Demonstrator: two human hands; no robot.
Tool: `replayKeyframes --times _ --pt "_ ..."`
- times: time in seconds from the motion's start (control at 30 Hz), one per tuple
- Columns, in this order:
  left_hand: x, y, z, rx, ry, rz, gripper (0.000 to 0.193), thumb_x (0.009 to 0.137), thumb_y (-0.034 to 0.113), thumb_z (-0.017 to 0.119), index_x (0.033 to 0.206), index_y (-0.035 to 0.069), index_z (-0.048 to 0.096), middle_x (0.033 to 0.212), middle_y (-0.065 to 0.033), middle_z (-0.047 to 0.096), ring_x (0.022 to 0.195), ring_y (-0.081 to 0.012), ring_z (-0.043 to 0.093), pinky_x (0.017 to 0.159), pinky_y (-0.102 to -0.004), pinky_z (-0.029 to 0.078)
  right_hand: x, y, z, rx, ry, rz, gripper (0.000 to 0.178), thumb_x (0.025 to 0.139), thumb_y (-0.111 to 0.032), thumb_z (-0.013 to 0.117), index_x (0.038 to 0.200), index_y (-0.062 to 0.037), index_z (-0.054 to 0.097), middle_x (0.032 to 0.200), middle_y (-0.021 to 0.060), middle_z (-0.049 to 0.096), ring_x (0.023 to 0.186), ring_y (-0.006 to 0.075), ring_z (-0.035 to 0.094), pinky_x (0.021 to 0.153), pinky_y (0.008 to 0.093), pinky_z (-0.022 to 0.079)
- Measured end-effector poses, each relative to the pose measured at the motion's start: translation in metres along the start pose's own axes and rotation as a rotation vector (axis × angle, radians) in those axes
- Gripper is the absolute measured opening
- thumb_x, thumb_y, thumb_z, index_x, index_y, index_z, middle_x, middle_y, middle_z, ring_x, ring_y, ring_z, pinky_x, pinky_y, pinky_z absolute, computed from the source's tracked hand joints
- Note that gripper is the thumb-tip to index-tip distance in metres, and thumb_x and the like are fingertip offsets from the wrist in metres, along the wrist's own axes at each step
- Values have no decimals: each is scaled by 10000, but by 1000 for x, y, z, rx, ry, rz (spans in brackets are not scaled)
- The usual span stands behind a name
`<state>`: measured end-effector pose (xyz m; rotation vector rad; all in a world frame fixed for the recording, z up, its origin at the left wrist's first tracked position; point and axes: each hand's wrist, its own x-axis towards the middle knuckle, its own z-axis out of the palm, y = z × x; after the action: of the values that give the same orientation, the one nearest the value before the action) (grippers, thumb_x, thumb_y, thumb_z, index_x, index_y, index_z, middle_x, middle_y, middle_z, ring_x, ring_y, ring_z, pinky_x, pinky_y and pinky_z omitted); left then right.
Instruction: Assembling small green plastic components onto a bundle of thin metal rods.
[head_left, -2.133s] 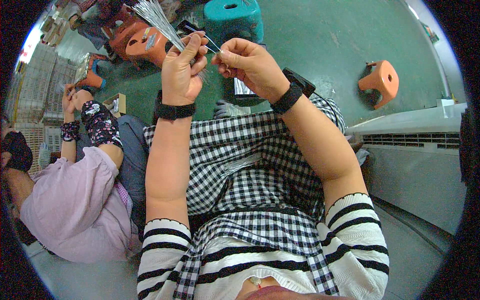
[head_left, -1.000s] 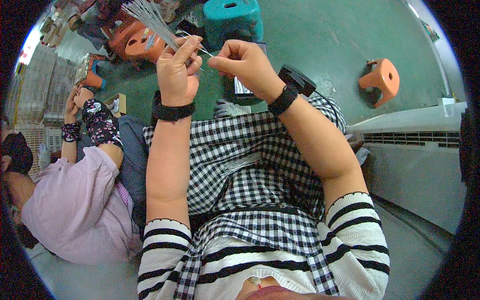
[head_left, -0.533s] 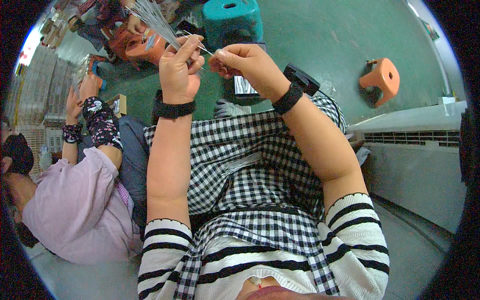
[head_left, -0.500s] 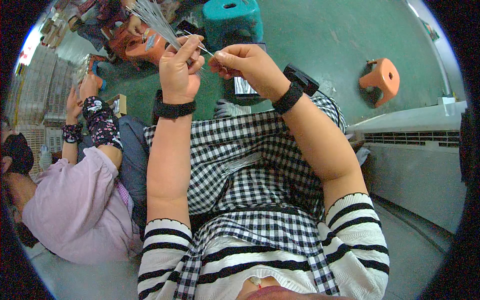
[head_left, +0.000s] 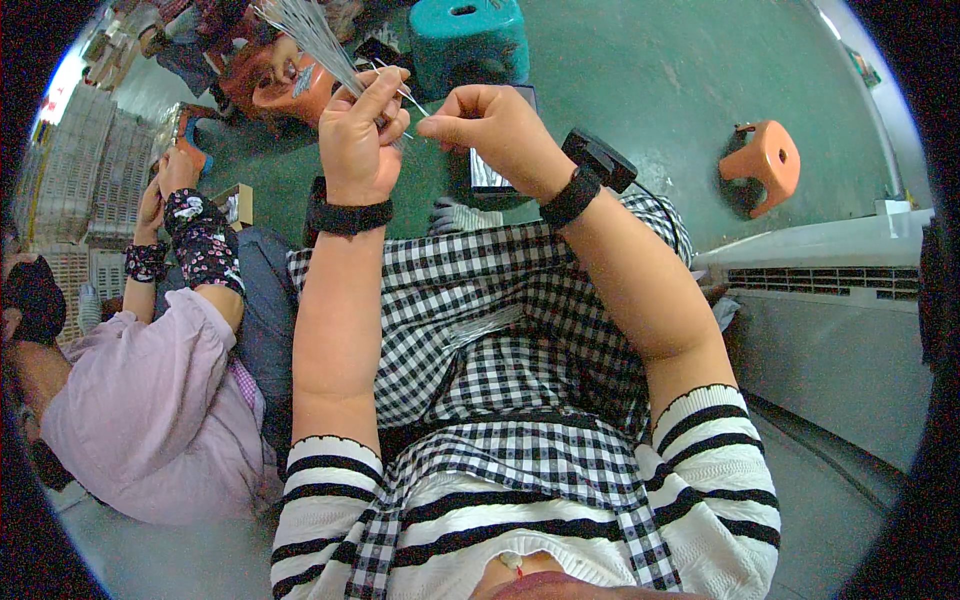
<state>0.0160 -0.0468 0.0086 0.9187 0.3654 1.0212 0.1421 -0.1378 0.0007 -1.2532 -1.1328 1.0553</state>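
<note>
My left hand [head_left: 362, 145] is closed around a bundle of thin silvery strands [head_left: 318, 42], which fans out above the fist toward the upper left. One pale strand [head_left: 408, 97] sticks out of this hand to the right. Its end reaches the fingertips of my right hand [head_left: 492, 130], which are pinched together on it. More pale strands [head_left: 488, 325] lie across the checked apron [head_left: 450, 280] on my lap. Both wrists wear black bands. Whether the strands are metal or plastic cannot be made out.
On the green floor stand a teal stool [head_left: 468, 45], an orange stool [head_left: 765, 165] at right and another orange stool [head_left: 300, 90] at upper left. A co-worker in a lilac top [head_left: 160, 400] sits close on my left. A grey cabinet [head_left: 830, 330] with a vent is at right.
My right fingertips have drawn closer together at the strand's end, and the hand has shifted very slightly. My left hand stays put. The co-worker's hands at left have come together.
</note>
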Motion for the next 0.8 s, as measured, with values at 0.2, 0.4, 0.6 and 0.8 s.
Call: replayKeyframes --times 0.2,0.4,0.6,0.8 --pt "0 -4 0 8 7 2 88 795 42 629 849 -26 612 669 -17 534 500 -34 403 409 -166 252 -3 -2 0 -764 264 -499 270 748 -269 679 708 -16 593 651 88 591 573 145 537 539 296 439" --pt "3 -3 -6 -53 -35 -16 127 804 66 629 871 -39 605 665 -20 526 508 -41 402 407 -167 243 -6 1 -3 -266 134 -208 225 823 -217 624 758 -4 592 708 -7 577 617 98 512 580 245 432" --pt "4 -3 -6 -108 -72 -44 135 804 77 632 867 -40 609 665 -25 527 506 -40 405 406 -162 240 -4 3 -7 279 -124 57 199 869 -225 577 837 -29 591 753 0 575 689 66 507 663 205 429" --pt "2 -1 -5 -88 -53 -27 125 802 71 632 857 -40 613 675 -27 536 507 -37 408 406 -163 246 -1 5 -5 229 -142 2 193 860 -219 591 799 -38 567 727 -21 541 664 62 474 618 206 404"
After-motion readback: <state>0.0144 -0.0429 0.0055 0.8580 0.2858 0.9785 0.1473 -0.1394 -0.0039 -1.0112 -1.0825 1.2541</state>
